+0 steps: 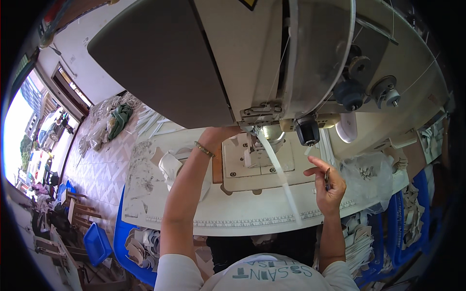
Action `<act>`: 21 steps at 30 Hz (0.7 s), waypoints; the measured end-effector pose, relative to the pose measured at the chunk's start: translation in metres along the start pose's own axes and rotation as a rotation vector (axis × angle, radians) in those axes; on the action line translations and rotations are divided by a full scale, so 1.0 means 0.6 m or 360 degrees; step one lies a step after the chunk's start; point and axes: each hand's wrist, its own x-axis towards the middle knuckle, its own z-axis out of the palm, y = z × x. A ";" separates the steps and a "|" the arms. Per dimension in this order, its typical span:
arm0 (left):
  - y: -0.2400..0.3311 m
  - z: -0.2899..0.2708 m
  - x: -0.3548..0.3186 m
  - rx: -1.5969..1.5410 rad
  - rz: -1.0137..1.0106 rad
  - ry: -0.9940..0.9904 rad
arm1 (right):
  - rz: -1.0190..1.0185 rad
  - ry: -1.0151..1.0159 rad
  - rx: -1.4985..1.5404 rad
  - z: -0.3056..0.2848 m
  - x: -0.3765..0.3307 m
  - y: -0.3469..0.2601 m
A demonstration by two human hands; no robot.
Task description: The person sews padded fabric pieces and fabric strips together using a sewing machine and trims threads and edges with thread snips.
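My left hand (219, 135) reaches in behind the head of a sewing machine (257, 58); its fingers are hidden there. From the needle area a narrow white strip (279, 169) runs toward me across the metal plate (238, 167) and the table's front edge. My right hand (330, 186) is raised to the right of that strip, apart from it. A small dark metal tool (327, 178), perhaps thread snips, is tucked in its curled fingers, while the index finger points up and left. Close to that fingertip is a tiny white piece (307, 151); whether they touch I cannot tell.
White cut pieces (170, 167) lie on the table (145, 203) beside my left forearm. A clear plastic bag (366, 177) rests on the right. Blue baskets (119, 237) of cut pieces flank me below, and piled cloth (104, 126) covers floor at the far left.
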 end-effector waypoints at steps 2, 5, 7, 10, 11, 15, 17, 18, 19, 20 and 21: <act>0.037 -0.011 -0.029 0.0233 0.0445 0.0189 | 0.0043 0.0041 -0.0049 -0.012 -0.005 0.000; 0.117 -0.010 -0.058 -0.0458 -0.0274 0.0433 | 0.0079 0.0213 -0.0011 -0.030 -0.018 0.005; 0.131 -0.014 -0.064 -0.0457 -0.0463 0.0532 | -0.0004 0.0270 0.0012 -0.029 -0.017 0.002; 0.122 -0.021 -0.065 -0.0448 -0.0520 0.0388 | -0.0041 0.0206 0.0018 -0.026 -0.022 0.001; 0.119 -0.017 -0.064 -0.0444 -0.0514 0.0391 | -0.0047 0.0210 0.0021 -0.024 -0.024 0.002; 0.109 -0.004 -0.061 -0.0568 -0.0389 0.0559 | 0.0050 0.0163 0.0077 -0.013 -0.034 0.005; 0.108 -0.001 -0.063 -0.0585 -0.0375 0.0551 | 0.0064 0.0147 0.0108 -0.001 -0.038 0.004; 0.107 0.001 -0.064 -0.0540 -0.0352 0.0573 | 0.0049 0.0037 0.0097 0.008 -0.038 0.003; 0.104 0.006 -0.067 -0.0497 -0.0330 0.0593 | 0.0039 -0.0073 0.0084 0.019 -0.039 0.001; 0.101 0.013 -0.070 -0.0498 -0.0329 0.0589 | 0.0041 -0.0070 0.0082 0.037 -0.036 -0.005; 0.098 0.021 -0.076 -0.0665 -0.0368 0.0694 | 0.0090 -0.0143 0.0146 0.060 -0.026 -0.014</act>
